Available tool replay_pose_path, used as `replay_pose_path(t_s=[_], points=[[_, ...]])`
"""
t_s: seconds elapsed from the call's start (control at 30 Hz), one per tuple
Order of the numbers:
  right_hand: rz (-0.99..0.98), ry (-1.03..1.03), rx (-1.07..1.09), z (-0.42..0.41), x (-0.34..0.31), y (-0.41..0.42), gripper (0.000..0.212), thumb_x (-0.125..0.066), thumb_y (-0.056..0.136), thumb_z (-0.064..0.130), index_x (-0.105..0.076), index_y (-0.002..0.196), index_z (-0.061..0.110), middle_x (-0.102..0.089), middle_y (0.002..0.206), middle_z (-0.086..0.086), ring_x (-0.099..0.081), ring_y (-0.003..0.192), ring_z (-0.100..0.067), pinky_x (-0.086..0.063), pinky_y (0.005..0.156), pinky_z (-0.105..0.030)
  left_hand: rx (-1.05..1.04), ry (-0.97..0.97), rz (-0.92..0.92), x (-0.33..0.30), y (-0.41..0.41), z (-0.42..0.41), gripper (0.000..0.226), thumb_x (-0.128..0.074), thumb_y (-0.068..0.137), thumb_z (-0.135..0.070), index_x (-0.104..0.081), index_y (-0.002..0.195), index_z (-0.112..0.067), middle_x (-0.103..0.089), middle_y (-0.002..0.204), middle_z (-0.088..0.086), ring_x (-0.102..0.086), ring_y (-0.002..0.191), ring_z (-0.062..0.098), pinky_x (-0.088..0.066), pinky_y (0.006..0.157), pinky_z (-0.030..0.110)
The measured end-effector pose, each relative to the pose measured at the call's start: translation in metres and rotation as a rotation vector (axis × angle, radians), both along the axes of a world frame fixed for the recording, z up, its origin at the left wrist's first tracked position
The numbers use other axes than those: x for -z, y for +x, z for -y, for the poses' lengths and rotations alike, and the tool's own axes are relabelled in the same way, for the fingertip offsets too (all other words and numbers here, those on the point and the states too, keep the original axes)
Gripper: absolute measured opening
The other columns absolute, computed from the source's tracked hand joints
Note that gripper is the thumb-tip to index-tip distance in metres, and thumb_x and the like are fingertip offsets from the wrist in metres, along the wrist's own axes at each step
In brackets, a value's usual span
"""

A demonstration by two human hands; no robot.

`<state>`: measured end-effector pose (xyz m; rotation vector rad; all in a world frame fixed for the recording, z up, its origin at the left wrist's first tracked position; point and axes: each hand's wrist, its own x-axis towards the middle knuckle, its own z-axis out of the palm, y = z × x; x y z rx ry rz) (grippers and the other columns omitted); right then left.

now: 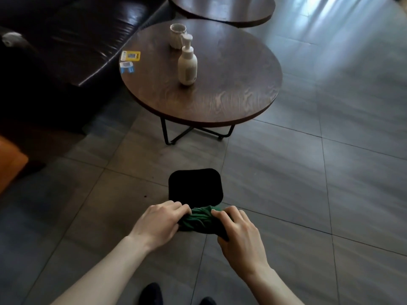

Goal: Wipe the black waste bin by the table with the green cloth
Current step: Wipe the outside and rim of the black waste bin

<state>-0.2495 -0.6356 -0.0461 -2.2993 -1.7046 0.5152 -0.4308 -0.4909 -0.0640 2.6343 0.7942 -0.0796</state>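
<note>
1. Crumpled dark green cloth [201, 220], bunched into folds, sits between both hands just in front of the bin.
2. Left hand [159, 223] curls closed on its left end; right hand [239, 236] clamps the right end.
3. Square black waste bin [195, 187] with rounded corners stands on grey floor tiles [308, 194], near the round dark wooden table [231, 84].
4. Bin's interior is pure black, nothing readable; its near edge is hidden by cloth.

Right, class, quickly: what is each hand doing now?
Left hand: closed on the cloth.
Right hand: closed on the cloth's other end.
</note>
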Motion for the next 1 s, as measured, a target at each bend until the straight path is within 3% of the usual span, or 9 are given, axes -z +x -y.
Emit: replay_pose_path(t_s=[0.1,0.37,0.67,1.0], points=[[-0.016,-0.012,0.011,0.007,0.022,-0.002,0.064,-0.086,0.059,0.002,-0.072,0.119,0.021,-0.065,0.101,0.002,-0.065,0.085,-0.025,-0.056,0.057,-0.035,0.031,-0.003,-0.023,0.022,-0.001,0.006,0.042,-0.073,0.073,-0.011,-0.064,0.11,-0.029,-0.066,0.094,-0.008,-0.068,0.092,0.02,-0.058,0.063,0.036],[-0.066,-0.026,0.051,0.015,0.103,-0.005,0.062,-0.085,0.068,0.004,-0.069,0.126,0.02,-0.064,0.104,0.002,-0.064,0.09,-0.024,-0.057,0.059,-0.038,0.118,-0.043,-0.029,0.103,-0.002,0.002,0.037,-0.06,0.089,-0.018,-0.056,0.125,-0.029,-0.063,0.108,-0.007,-0.062,0.104,0.019,-0.055,0.078,0.041],[-0.066,-0.004,0.089,0.018,0.181,-0.007,0.056,-0.084,0.073,0.006,-0.069,0.126,0.018,-0.064,0.106,-0.001,-0.064,0.094,-0.029,-0.056,0.061,-0.044,0.106,-0.068,-0.038,0.179,-0.007,0.006,0.038,-0.062,0.087,-0.016,-0.058,0.124,-0.027,-0.065,0.107,-0.007,-0.063,0.105,0.02,-0.053,0.074,0.037],[-0.029,-0.005,0.024,0.014,0.254,-0.005,0.056,-0.085,0.072,0.005,-0.069,0.124,0.017,-0.065,0.105,-0.003,-0.063,0.092,-0.03,-0.054,0.059,-0.04,0.056,-0.102,-0.001,0.257,-0.016,0.016,0.038,-0.065,0.087,-0.013,-0.059,0.123,-0.024,-0.065,0.105,-0.005,-0.064,0.102,0.02,-0.057,0.073,0.04]])
